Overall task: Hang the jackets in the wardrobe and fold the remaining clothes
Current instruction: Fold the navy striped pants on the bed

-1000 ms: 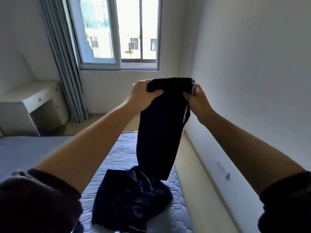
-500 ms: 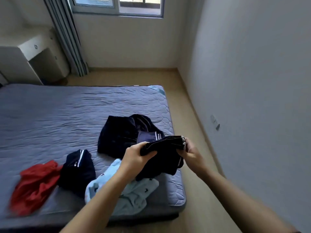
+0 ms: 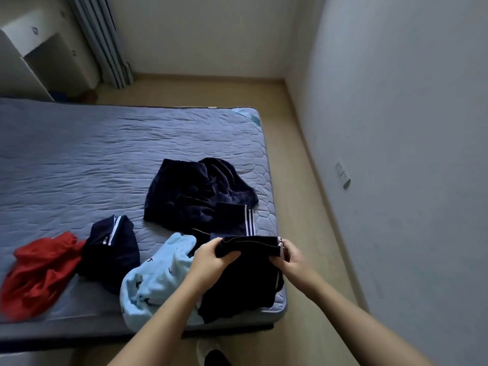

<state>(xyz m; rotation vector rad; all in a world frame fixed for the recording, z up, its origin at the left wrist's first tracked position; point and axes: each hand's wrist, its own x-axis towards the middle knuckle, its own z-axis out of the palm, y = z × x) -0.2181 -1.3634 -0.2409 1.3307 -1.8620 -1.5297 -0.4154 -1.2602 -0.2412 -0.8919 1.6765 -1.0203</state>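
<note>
A dark navy garment (image 3: pixel 243 283) with white side stripes lies folded over at the bed's near right corner. My left hand (image 3: pixel 211 257) grips its top edge on the left, and my right hand (image 3: pixel 289 256) pinches the same edge on the right. Beside it to the left lies a crumpled light blue garment (image 3: pixel 155 281). Behind it sprawls a dark navy jacket-like piece (image 3: pixel 195 194) with a striped cuff. Further left are a small navy bundle (image 3: pixel 113 247) and a red garment (image 3: pixel 39 270).
The clothes rest on a bed with a grey-blue quilted mattress (image 3: pixel 92 154). A narrow strip of wooden floor (image 3: pixel 303 180) runs between the bed and the right wall. A white desk (image 3: pixel 34 56) and grey curtains (image 3: pixel 105 48) stand at the back left.
The dark garment was held up high in front of the window; both hands have lowered it onto the bed's near right corner, and the view has tilted down.
</note>
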